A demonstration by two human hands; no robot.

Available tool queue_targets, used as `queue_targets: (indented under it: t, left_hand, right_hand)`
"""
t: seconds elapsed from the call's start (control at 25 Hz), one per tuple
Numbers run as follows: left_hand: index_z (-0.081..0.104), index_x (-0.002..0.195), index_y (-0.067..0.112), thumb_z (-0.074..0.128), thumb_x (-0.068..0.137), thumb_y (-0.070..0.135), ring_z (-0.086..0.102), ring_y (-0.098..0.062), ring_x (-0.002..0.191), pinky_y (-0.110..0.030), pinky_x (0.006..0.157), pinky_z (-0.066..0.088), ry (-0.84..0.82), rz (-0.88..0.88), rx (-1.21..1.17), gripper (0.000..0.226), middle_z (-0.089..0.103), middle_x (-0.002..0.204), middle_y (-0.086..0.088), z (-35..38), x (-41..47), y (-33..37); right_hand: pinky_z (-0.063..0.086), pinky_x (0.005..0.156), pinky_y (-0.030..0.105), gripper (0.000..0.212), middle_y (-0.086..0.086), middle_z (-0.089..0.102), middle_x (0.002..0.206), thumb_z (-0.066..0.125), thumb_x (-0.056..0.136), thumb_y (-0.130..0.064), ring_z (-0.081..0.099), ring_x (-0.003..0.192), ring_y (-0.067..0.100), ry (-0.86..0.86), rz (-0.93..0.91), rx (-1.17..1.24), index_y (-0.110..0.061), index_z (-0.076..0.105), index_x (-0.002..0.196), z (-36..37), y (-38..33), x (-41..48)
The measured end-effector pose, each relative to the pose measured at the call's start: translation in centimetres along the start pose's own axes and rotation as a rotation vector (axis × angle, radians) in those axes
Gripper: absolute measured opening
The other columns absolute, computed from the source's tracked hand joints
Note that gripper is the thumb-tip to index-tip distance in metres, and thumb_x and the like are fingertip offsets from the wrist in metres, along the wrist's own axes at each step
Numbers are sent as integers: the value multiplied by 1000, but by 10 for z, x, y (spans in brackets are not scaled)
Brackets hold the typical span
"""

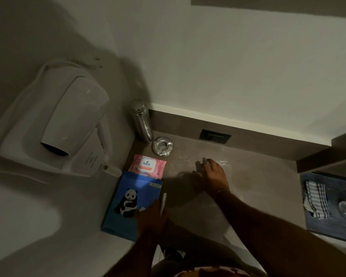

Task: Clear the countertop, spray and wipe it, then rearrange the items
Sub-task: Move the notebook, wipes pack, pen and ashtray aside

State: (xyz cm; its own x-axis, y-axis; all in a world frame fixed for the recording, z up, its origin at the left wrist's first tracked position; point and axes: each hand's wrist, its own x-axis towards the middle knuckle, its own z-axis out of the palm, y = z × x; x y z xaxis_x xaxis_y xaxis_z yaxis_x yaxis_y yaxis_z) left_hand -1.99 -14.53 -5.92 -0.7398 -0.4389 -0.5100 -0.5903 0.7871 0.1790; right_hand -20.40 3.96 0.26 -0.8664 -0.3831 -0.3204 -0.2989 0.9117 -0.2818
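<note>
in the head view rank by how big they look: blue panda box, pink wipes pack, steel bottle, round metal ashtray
1. blue panda box
2. pink wipes pack and silver steel bottle: look alike, and the bottle is foreshortened from above, so unranked
3. round metal ashtray

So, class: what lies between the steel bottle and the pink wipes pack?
In the head view, a round metal ashtray sits between bottle and wipes.

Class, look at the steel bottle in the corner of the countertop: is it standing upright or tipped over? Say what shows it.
Upright. The steel bottle stands on its base in the back corner of the countertop, cap at the top, beside the round metal ashtray.
</note>
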Motion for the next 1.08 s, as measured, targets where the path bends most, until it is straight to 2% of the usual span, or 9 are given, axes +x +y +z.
queue_targets:
  t: [0.2,0.28,0.44,0.56,0.68,0.8,1.08]
  left_hand:
    - [55,114,33,45,98,55,69,-17,104,-46,107,44,0,26,-81,28,72,102,7,-6,-3,1]
    - [53,117,31,43,98,58,69,-19,108,-46,108,45,10,38,-73,34,72,106,7,-8,-5,1]
    - [46,133,30,44,98,61,63,-18,122,-45,115,35,-10,66,-33,47,67,123,7,-12,-5,2]
    - [49,131,28,43,97,62,64,-18,120,-41,110,38,97,116,29,48,66,123,4,-20,-5,10]
    - [51,141,21,31,98,64,57,-28,129,-50,115,32,210,259,208,63,62,137,-7,-36,1,29]
    - [38,151,27,32,97,64,43,-28,143,-53,122,23,191,397,170,66,47,154,-6,-54,20,68]
    - [22,163,26,32,96,64,16,-28,159,-54,128,10,192,709,193,77,19,172,-5,-42,22,167]
  right_hand:
    - [20,132,44,68,8,24,171,45,106,-50,22,158,28,-42,83,135,-19,25,164,-8,5,-4]
    - [20,132,45,66,9,23,171,46,106,-48,21,158,28,-42,84,128,-20,27,163,-8,7,-9]
    - [19,132,44,65,8,21,172,47,107,-44,19,160,28,-29,105,101,-22,26,163,-6,14,-20]
    - [16,133,45,69,8,16,173,47,106,-45,15,161,28,-22,110,55,-22,20,165,-4,19,-28]
    - [9,133,50,77,8,0,176,45,106,-49,2,163,30,-73,136,13,-24,6,167,-5,24,-39]
    - [6,133,52,80,6,-9,176,41,106,-53,-4,163,31,-81,168,-3,-27,-4,167,-6,29,-55]
    - [3,132,52,76,5,-8,176,35,106,-57,-5,164,29,-9,325,-54,-30,-2,167,-17,62,-104]
